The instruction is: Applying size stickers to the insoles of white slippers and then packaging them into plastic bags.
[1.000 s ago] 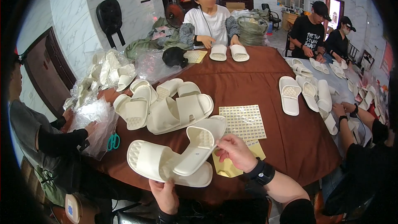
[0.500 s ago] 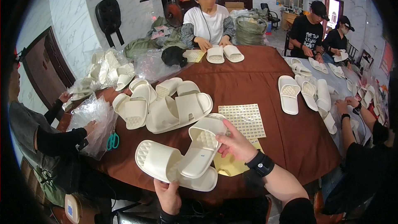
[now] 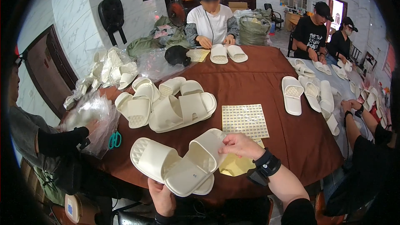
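A pair of cream slide slippers is held crossed over the near edge of the brown-covered table. My left hand (image 3: 161, 198) is closed at the heel end of the lower slipper (image 3: 155, 163), its thumb beside the sole; part of that slipper is hidden. The upper slipper (image 3: 185, 178) lies across it, with a small label on its heel. My right hand (image 3: 241, 146) pinches this upper slipper at the side of its strap. Just beyond the pair, several more cream slippers (image 3: 179, 112) are heaped. A printed sticker sheet (image 3: 243, 121) lies past my right hand, over yellow backing paper (image 3: 235, 166).
Teal scissors (image 3: 115, 140) and clear plastic bags (image 3: 93, 114) lie at the left, beside a person's arm. Across the brown tablecloth (image 3: 258, 75), a co-worker handles another slipper pair (image 3: 227, 54). More slippers (image 3: 292, 95) and co-workers' hands are along the right.
The upper slipper has slid left and down along the lower one, its heel coming nearer my left hand. My right hand has lowered and shifted right, still on the strap.
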Demonstrator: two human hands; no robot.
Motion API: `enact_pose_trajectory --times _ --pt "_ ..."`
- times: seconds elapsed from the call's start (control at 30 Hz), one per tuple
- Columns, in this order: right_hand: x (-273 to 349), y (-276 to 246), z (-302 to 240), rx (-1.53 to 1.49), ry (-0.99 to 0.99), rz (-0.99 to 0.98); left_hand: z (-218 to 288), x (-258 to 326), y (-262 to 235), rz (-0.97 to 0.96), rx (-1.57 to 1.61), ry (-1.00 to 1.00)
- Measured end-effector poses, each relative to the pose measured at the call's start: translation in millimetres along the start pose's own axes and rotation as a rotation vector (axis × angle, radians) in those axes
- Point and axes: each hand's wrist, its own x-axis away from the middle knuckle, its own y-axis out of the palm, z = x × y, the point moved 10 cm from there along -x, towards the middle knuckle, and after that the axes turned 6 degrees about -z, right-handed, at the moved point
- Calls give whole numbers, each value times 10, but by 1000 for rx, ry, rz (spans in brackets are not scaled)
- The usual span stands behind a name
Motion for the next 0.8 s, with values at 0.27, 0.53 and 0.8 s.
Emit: enact_pose_trajectory --times 0.27,0.53,0.8 --pt "70 5 -23 -162 -10 7 178 -94 -53 -13 -6 80" --pt "73 -59 63 -430 -22 124 302 -107 -91 63 -25 146" --pt "101 519 1 -441 57 -233 52 -80 25 13 -401 159"
